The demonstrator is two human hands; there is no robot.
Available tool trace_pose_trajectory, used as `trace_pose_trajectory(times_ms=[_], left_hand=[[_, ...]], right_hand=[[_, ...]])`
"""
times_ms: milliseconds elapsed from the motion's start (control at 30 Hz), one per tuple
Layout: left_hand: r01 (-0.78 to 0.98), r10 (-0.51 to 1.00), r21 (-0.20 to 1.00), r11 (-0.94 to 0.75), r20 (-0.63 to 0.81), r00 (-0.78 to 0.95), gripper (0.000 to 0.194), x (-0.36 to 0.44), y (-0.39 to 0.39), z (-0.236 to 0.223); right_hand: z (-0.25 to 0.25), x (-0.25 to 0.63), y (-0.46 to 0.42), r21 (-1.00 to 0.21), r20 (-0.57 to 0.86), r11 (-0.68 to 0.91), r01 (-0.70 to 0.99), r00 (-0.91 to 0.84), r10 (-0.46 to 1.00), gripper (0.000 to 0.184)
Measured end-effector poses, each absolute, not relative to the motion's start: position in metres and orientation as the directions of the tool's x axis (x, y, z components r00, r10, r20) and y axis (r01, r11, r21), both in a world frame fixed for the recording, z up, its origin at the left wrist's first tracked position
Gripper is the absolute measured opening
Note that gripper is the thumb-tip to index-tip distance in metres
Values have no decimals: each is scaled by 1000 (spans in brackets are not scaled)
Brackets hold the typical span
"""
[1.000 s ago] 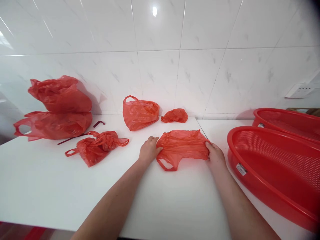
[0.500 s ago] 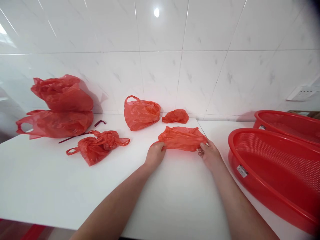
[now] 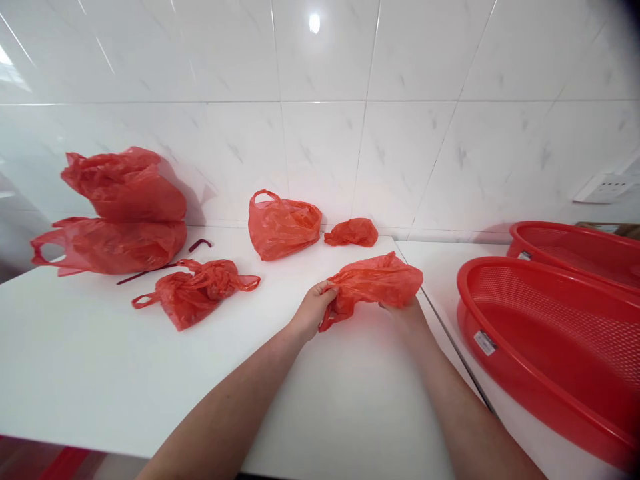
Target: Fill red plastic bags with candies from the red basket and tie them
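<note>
Near the middle of the white table: a thin red plastic carrier bag, loosely bunched and creased, between both hands.
Left hand: pinches the bag's left end narrowly, thumb on top.
Right hand: under the right part of the bag, its fingers mostly hidden by the plastic; how wide its grip is, I cannot tell.
Just beyond the bag: a small crumpled red plastic bundle, close to the wall.
Far, left of that bundle: a fuller red plastic bag with one loop handle up.
Left of the hands: a knotted red plastic bag with handles splayed to both sides.
Far left: two bulky red plastic bags, the upper one resting on the lower one; beside them, a dark red hooked piece and a thin dark rod.
Right side: a large red oval plastic basket with mesh walls and a white label, near; a similar red basket behind it.
Back: white marbled tile wall, socket plate far right.
</note>
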State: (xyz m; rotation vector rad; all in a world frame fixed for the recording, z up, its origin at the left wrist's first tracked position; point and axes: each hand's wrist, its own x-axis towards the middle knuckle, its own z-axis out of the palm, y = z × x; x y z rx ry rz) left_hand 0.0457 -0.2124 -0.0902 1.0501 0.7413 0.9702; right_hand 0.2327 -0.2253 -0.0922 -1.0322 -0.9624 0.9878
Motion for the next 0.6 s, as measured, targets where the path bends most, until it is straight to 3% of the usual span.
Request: trace_pose_trajectory(times_ms=[100, 267, 400, 467, 533, 600], left_hand=[[-363, 924, 903, 231, -87, 371, 21, 43, -209, -89], [-533, 997, 843, 66, -78, 1, 15, 28, -190, -84], [-540, 995, 839, 65, -97, -31, 15, 21, -183, -87], [-543, 994, 836, 72, -104, -29, 16, 22, -183, -89], [-546, 994, 834, 76, -109, -29, 18, 24, -184, -91], [-551, 993, 831, 73, -111, -36, 20, 25, -185, -93]], right_hand=[[-95, 247, -229, -956, 69, 148, -255, 295, 953, 40], [-104, 277, -237, -901, -60, 155, -405, 470, 881, 34], [-104, 280, -238, -910, -44, 179, -374, 516, 856, 34], [-100, 275, -241, -953, 30, 202, -225, 594, 804, 42], [-94, 267, -246, -977, 206, 189, 101, 680, 704, 55], [-88, 257, -254, -873, 457, 146, 466, 674, 581, 64]])
